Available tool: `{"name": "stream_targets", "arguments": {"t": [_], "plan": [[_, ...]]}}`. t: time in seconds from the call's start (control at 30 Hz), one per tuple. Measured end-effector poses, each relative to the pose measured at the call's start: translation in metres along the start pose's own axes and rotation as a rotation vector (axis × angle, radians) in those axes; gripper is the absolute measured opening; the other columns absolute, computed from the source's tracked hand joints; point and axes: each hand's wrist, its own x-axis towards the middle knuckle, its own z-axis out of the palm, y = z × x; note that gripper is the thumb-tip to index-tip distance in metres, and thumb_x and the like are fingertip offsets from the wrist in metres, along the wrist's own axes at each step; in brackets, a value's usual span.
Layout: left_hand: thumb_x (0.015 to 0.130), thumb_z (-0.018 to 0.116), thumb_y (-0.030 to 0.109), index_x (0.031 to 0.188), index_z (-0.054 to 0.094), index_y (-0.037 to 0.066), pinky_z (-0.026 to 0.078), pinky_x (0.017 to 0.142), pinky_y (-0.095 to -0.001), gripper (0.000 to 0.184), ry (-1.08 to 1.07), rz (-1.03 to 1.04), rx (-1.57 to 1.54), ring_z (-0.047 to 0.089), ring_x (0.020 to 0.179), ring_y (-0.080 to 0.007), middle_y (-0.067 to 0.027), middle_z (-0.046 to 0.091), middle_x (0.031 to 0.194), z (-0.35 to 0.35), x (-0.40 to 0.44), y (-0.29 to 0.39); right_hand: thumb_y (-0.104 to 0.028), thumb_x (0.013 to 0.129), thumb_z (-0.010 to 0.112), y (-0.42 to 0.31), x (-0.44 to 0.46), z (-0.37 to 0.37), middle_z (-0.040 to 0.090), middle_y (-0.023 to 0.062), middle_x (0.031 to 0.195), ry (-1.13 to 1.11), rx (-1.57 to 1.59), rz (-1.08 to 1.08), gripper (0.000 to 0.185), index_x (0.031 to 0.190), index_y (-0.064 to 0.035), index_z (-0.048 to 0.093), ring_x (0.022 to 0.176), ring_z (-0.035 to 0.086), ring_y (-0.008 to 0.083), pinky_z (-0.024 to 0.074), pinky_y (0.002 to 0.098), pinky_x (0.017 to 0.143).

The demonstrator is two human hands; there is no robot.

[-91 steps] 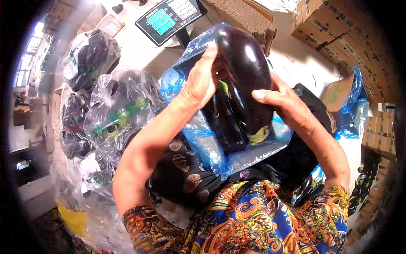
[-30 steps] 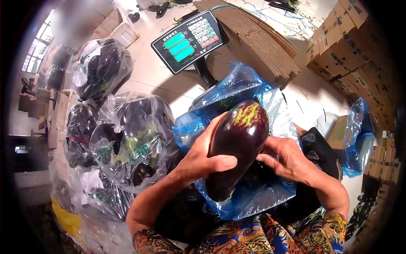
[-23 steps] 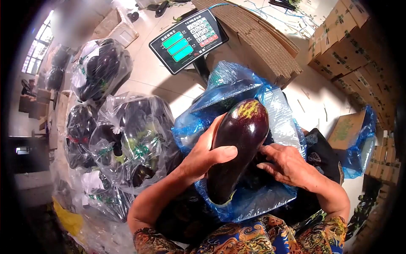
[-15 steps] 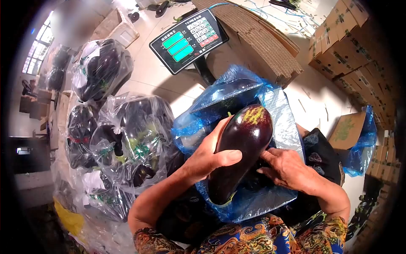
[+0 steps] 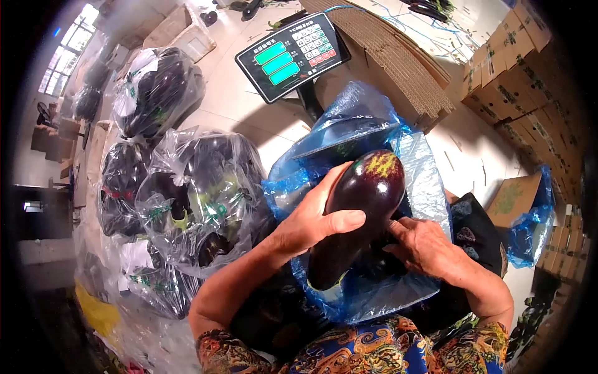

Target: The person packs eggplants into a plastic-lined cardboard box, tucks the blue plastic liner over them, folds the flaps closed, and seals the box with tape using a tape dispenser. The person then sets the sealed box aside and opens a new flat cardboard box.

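Observation:
A large, glossy dark eggplant (image 5: 367, 199) with a yellow-green patch at its upper end is tilted over a blue plastic bag (image 5: 411, 299). My left hand (image 5: 324, 215) grips it from the left side, the thumb lying across its front. Right beside its lower right side is my right hand (image 5: 423, 246), with curled fingers reaching into the dark inside of the bag; what the fingertips hold there is hidden. The bag lines a cardboard box (image 5: 342, 143), whose flap shows through at the back.
Clear plastic bags of eggplants (image 5: 215, 187) stand on the left. Beyond the box is a scale display (image 5: 293, 56) on a post, with flattened cardboard (image 5: 392, 62) behind it. Stacked cartons (image 5: 511, 68) and another blue-lined box (image 5: 517, 199) are at the right.
The view has shifted slightly, so the scale and bags sit a little further right. Both hands keep nearly the same place, the eggplant still in my left hand.

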Motion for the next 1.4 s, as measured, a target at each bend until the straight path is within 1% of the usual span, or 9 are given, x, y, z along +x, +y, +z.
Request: {"name": "stream_targets", "arguments": {"t": [0.23, 0.33, 0.5, 0.6, 0.67, 0.97, 1.17, 1.3, 1.4], "plan": [[0.069, 0.082, 0.025, 0.147, 0.03, 0.002, 0.036, 0.109, -0.0381, 0.097, 0.294, 0.045, 0.364, 0.047, 0.127, -0.0268, -0.0172, 0.046, 0.138, -0.009, -0.037, 0.04, -0.023, 0.086, 0.068, 0.009, 0.004, 0.014, 0.063, 0.0221, 0.089, 0.033, -0.006, 0.043, 0.036, 0.111, -0.0012, 0.054, 0.078, 0.064, 0.0427, 0.0517, 0.0501, 0.066], [0.065, 0.082, 0.017, 0.145, 0.034, 0.0, 0.036, 0.11, -0.0381, 0.094, 0.343, 0.297, 0.733, 0.048, 0.127, -0.0277, -0.0169, 0.047, 0.138, -0.036, -0.076, 0.033, -0.025, 0.087, 0.067, 0.01, 0.009, 0.018, 0.064, 0.0235, 0.09, 0.116, 0.058, 0.011, 0.039, 0.114, 0.0003, 0.053, 0.079, 0.062, 0.0456, 0.0511, 0.0508, 0.066], [0.065, 0.076, 0.046, 0.141, 0.037, -0.005, 0.033, 0.109, -0.039, 0.099, 0.607, 0.166, 0.865, 0.047, 0.126, -0.0266, -0.0168, 0.048, 0.136, -0.051, -0.156, 0.018, -0.041, 0.085, 0.071, 0.007, 0.021, 0.027, 0.063, 0.0317, 0.096, 0.034, 0.16, 0.095, 0.068, 0.129, 0.0056, 0.047, 0.085, 0.063, 0.0478, 0.052, 0.0499, 0.073], [0.066, 0.078, 0.041, 0.143, 0.035, -0.004, 0.03, 0.111, -0.0385, 0.098, 0.74, 0.162, 0.633, 0.044, 0.129, -0.0259, -0.0148, 0.046, 0.138, -0.053, -0.194, -0.014, -0.053, 0.077, 0.075, 0.012, 0.031, 0.055, 0.06, 0.0336, 0.115, 0.053, 0.108, 0.148, 0.09, 0.136, 0.0062, 0.042, 0.105, 0.061, 0.0454, 0.0504, 0.0481, 0.089], [0.068, 0.079, 0.015, 0.146, 0.034, 0.005, 0.03, 0.112, -0.0363, 0.091, 0.733, 0.152, 0.497, 0.044, 0.131, -0.0239, -0.0122, 0.046, 0.14, -0.065, -0.229, -0.052, -0.053, 0.076, 0.076, 0.009, 0.033, 0.06, 0.057, 0.0323, 0.123, 0.079, 0.141, 0.173, 0.091, 0.137, 0.0055, 0.042, 0.113, 0.058, 0.0434, 0.0477, 0.0466, 0.095], [0.069, 0.082, 0.036, 0.145, 0.036, 0.008, 0.041, 0.105, -0.0368, 0.093, 0.887, -0.481, 0.462, 0.056, 0.121, -0.0295, -0.0182, 0.058, 0.129, -0.003, -0.33, -0.223, -0.042, 0.081, 0.075, 0.019, 0.036, 0.05, 0.059, 0.0284, 0.124, 0.002, 0.22, 0.193, 0.083, 0.138, 0.0093, 0.041, 0.117, 0.059, 0.0339, 0.0439, 0.0397, 0.101], [0.073, 0.081, 0.027, 0.142, 0.036, 0.006, 0.045, 0.1, -0.0384, 0.086, 1.218, -0.295, 0.348, 0.058, 0.117, -0.0296, -0.0167, 0.06, 0.125, -0.009, -0.318, -0.323, -0.041, 0.085, 0.071, 0.017, 0.037, 0.048, 0.064, 0.0274, 0.116, 0.026, 0.049, 0.121, 0.072, 0.135, 0.0053, 0.047, 0.107, 0.064, 0.0347, 0.0477, 0.0392, 0.093], [0.075, 0.083, 0.038, 0.148, 0.028, 0.005, 0.039, 0.105, -0.0374, 0.098, 1.298, -0.424, 0.37, 0.052, 0.123, -0.0291, -0.0213, 0.051, 0.136, -0.023, -0.293, -0.3, -0.033, 0.087, 0.07, -0.006, 0.034, 0.026, 0.069, 0.0255, 0.098, 0.011, -0.181, 0.206, 0.051, 0.122, 0.0017, 0.06, 0.087, 0.07, 0.0339, 0.0521, 0.0385, 0.08], [0.073, 0.081, 0.032, 0.143, 0.034, 0.004, 0.046, 0.097, -0.0416, 0.089, 1.462, -0.296, 0.429, 0.059, 0.115, -0.0359, -0.0253, 0.059, 0.125, -0.047, -0.298, -0.3, -0.012, 0.088, 0.067, -0.041, 0.031, 0.009, 0.07, 0.018, 0.082, 0.195, -0.024, 0.005, 0.021, 0.105, 0.0014, 0.065, 0.073, 0.068, 0.0267, 0.0525, 0.0335, 0.069]]}}
